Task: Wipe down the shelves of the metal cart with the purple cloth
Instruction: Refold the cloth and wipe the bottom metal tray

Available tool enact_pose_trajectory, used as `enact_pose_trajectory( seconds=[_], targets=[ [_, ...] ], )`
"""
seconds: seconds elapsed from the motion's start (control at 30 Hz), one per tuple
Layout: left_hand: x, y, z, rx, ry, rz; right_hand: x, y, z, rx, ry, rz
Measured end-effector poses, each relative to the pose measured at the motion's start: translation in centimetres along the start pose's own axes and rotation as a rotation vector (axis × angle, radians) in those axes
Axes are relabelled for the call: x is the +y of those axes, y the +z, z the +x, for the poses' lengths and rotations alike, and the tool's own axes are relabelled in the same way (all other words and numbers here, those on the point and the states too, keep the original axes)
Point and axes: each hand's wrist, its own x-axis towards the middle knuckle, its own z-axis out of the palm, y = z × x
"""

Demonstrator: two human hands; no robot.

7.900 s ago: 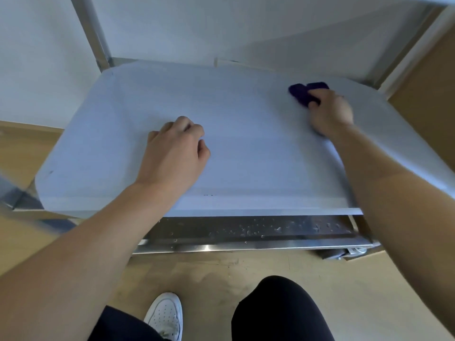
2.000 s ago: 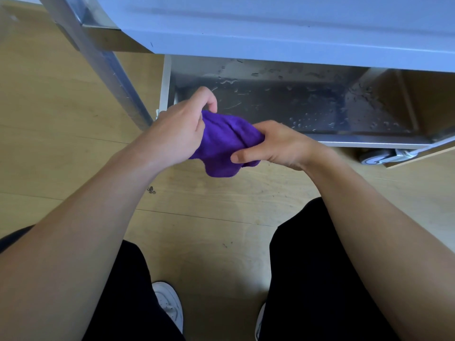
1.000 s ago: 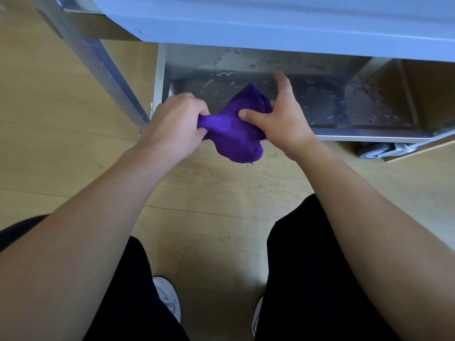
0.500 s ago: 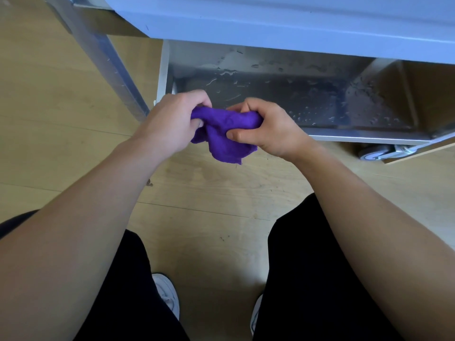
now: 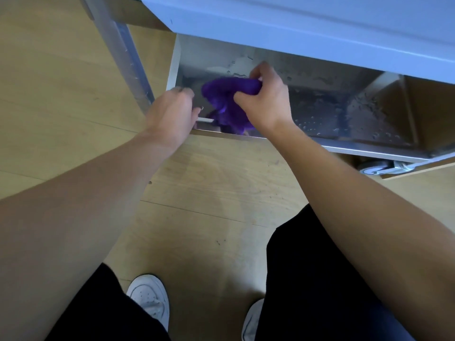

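While the right hand (image 5: 264, 104) is clutching the purple cloth (image 5: 226, 99) in a loose bunch, its thumb and curled fingers are clamping the upper fold. The rest of the fabric is drooping toward the lower shelf (image 5: 320, 112) of the metal cart (image 5: 369, 153). The cloth is hanging over the left front part of that shelf, its lowest folds reaching the shelf's front rim; whether it is touching the steel I cannot tell.

The left hand (image 5: 172, 112) is hovering at the left front corner of the lower shelf, just beside the cloth but apart from it, knuckles up and fingers bent downward. It is blurred, so I cannot tell whether those fingers are gripping the rim or holding nothing.

Water droplets (image 5: 307, 124) are sitting across the lower shelf, thickest to the right of the cloth. Above the lower shelf, the pale upper shelf (image 5: 295, 25) is overhanging and hiding its back part. A metal leg (image 5: 123, 52) is rising beside the lower shelf's left corner, and a caster wheel (image 5: 374, 167) is showing under its right front edge. In front of the lower shelf, the wooden floor (image 5: 209, 183) is stretching toward the person, whose black trousers (image 5: 307, 279) and white sneakers (image 5: 150, 296) are showing at the near edge of the view.
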Motion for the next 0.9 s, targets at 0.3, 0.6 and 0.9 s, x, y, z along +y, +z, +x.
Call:
enact_pose_trajectory(
  seconds=[0.3, 0.6, 0.9],
  targets=[
    [-2.5, 3.8, -3.4, -0.058, 0.051, 0.089, 3.0, 5.7, -0.4, -0.389, -0.489, -0.67],
    [-2.7, 4.0, -3.3, -0.009, 0.088, 0.14, 4.8, 6.9, 0.3, -0.423, -0.503, -0.506],
    [-2.6, 5.7, -2.0, 0.044, 0.09, 0.202, 5.3, 9.5, 2.0, -0.428, -0.511, -0.704]
  ],
)
